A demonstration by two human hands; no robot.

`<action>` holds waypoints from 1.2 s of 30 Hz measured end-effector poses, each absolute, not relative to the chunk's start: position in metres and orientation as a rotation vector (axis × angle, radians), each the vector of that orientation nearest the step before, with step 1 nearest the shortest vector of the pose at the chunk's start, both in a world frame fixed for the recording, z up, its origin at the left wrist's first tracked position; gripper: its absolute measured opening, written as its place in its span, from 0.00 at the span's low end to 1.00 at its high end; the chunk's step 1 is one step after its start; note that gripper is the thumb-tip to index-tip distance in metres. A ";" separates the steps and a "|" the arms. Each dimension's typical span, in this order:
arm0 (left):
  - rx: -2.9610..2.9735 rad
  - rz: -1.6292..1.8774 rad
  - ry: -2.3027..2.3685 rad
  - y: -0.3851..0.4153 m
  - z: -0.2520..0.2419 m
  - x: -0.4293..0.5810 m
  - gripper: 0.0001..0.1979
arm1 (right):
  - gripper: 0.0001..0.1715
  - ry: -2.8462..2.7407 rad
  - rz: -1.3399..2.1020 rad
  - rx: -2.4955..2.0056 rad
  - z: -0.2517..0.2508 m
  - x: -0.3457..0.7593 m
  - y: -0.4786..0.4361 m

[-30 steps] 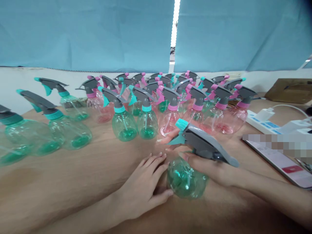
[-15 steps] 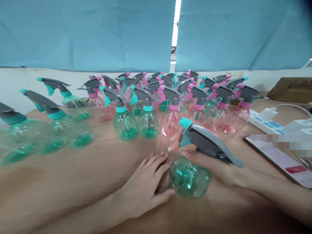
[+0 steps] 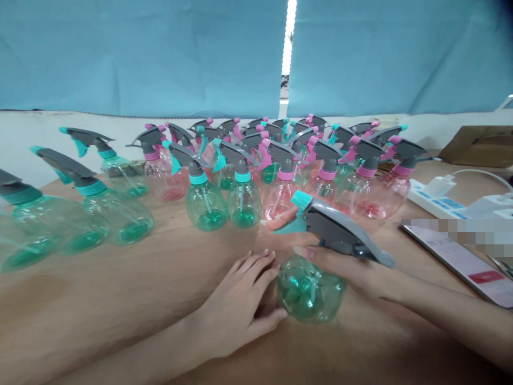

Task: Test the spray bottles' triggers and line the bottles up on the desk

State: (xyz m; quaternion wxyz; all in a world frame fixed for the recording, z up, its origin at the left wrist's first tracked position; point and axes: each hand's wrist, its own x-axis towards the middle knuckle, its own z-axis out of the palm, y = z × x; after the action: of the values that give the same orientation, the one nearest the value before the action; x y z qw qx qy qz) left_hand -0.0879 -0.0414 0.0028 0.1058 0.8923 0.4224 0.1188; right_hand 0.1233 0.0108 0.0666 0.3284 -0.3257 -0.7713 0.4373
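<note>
My right hand is wrapped round the neck of a clear green spray bottle, which stands tilted on the table. Its grey head has a turquoise nozzle and a turquoise trigger, which sticks out toward the left. Fingertips of that hand show beyond the trigger; the rest of those fingers are hidden behind the head. My left hand lies on the table with its fingers stretched out, its thumb tip beside the bottle's base. Whether that thumb touches the plastic I cannot tell.
Several green spray bottles and pink spray bottles stand in rows behind and to the left. At the right lie a phone and a white power strip with plugs. A cardboard box sits behind them.
The trigger has swung outward to the left, away from the bottle's neck, and the right fingertips have moved left with it. My left hand has stayed in place.
</note>
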 end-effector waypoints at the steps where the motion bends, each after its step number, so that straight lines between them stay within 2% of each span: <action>1: 2.631 0.350 1.247 -0.041 0.002 -0.088 0.27 | 0.06 -2.011 1.168 -0.842 0.069 0.120 0.011; 7: 2.611 0.309 1.254 -0.041 0.005 -0.087 0.28 | 0.09 -1.963 1.187 -0.747 0.077 0.110 0.010; 14: 2.591 0.347 1.249 -0.042 0.008 -0.085 0.26 | 0.21 -1.918 1.290 -0.607 0.066 0.113 0.015; 21: 2.592 0.334 1.260 -0.041 0.006 -0.087 0.27 | 0.03 -1.972 1.203 -0.653 0.064 0.113 0.013; 31: 2.576 0.348 1.257 -0.041 0.006 -0.087 0.29 | 0.09 -1.989 1.132 -0.783 0.070 0.109 0.010; 36: 2.577 0.348 1.248 -0.042 0.007 -0.087 0.27 | 0.08 -1.995 1.109 -0.773 0.070 0.110 0.010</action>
State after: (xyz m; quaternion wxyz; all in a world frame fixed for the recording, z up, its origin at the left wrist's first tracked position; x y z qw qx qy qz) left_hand -0.0866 -0.0416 0.0075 0.1282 0.8862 0.4289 0.1195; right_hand 0.1099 0.0095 0.0702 0.3577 -0.2997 -0.7731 0.4296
